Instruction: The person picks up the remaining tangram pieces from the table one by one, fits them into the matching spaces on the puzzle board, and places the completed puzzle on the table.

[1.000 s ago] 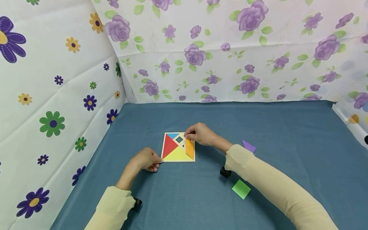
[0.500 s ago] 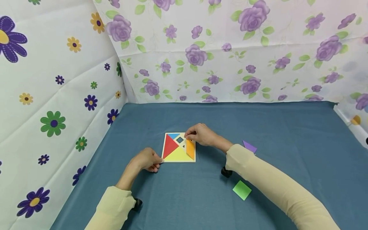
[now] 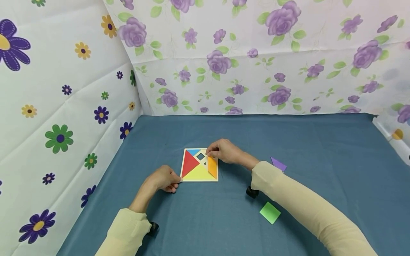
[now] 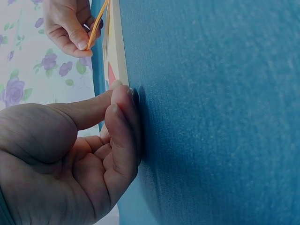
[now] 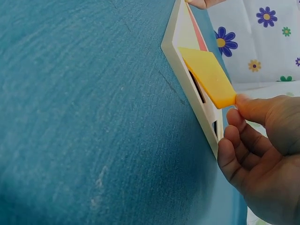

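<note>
A square wooden tangram board (image 3: 200,181) lies on the blue cloth, with a red triangle (image 3: 189,163), a yellow triangle (image 3: 199,174) and a blue triangle (image 3: 193,152) set in it. My left hand (image 3: 164,178) pinches the board's near left corner between thumb and fingers. Over the right side, my right hand (image 3: 225,151) pinches the far end of an orange parallelogram piece (image 3: 212,167). In the right wrist view the parallelogram (image 5: 211,78) is tilted, its held end raised and its other end down at the board. Two dark openings show in the board beside it.
A purple piece (image 3: 279,164) lies on the blue cloth (image 3: 307,142) beyond the right sleeve. Nearer, a green square piece (image 3: 270,212) lies beside the right forearm. Flowered sheets (image 3: 192,46) rise behind and at the left.
The scene shifts very slightly in the head view. Both hands hold their places, and the orange parallelogram stays tilted over the board.
</note>
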{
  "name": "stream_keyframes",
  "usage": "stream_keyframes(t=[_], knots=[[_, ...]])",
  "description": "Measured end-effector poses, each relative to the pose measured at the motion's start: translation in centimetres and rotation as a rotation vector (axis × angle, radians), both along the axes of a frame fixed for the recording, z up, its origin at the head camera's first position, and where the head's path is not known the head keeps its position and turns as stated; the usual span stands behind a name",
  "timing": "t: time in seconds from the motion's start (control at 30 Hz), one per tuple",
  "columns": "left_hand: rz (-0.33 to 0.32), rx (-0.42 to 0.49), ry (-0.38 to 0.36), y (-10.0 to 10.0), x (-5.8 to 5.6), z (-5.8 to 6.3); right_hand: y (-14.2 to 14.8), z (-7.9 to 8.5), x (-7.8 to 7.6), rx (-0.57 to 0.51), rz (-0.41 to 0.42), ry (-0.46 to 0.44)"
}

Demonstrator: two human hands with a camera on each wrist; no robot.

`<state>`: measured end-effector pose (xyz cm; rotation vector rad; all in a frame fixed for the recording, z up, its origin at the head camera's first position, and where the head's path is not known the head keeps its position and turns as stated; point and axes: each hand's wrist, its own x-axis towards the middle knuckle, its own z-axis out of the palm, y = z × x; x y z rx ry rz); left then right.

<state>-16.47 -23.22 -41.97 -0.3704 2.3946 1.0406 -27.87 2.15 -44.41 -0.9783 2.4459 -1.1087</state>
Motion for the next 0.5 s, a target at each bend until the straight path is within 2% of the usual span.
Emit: stream_keyframes(t=[0.5], knots=[[-0.003,-0.027,0.006,-0.03,-0.07,-0.03,0.09,-0.42,-0.28,0.002,0.002,-0.016]])
